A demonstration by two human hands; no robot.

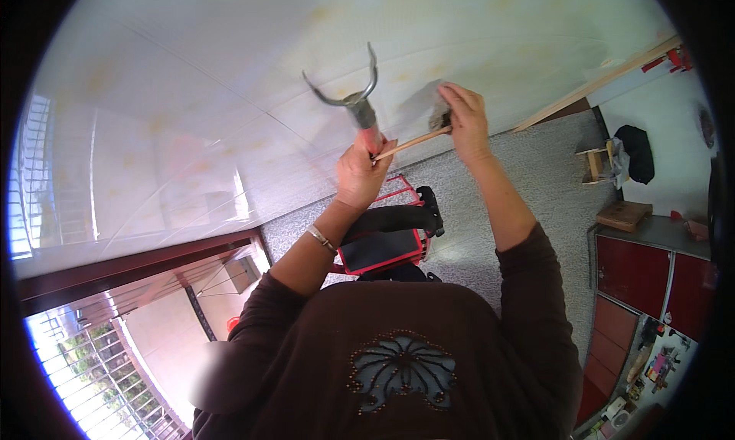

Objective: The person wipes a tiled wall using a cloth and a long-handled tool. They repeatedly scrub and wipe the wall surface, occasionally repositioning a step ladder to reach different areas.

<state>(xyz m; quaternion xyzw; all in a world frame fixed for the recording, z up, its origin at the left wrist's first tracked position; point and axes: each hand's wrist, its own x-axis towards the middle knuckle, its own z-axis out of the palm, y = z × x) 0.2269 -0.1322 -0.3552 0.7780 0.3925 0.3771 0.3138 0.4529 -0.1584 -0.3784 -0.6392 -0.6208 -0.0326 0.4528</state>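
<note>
My left hand point(362, 173) is closed around the red shaft of a pole with a two-pronged metal fork point(360, 104) at its top. The fork's curved prongs point up towards a glossy pale panel surface point(229, 49). A thin wooden stick point(413, 143) runs from my left thumb across to my right hand point(468, 121). There, my right fingers grip a grey-brown wad point(440, 115) at the stick's far end; its material is too blurred to tell. A grey shadow falls on the panels beside it.
Below my hands stands a red-framed step ladder or stool with a black tread point(382, 250). On the right are a dark red cabinet point(631, 273), a wooden board point(625, 216) and a black bag point(633, 154). A barred window point(109, 371) lies at lower left. Speckled grey floor point(551, 164) shows beyond.
</note>
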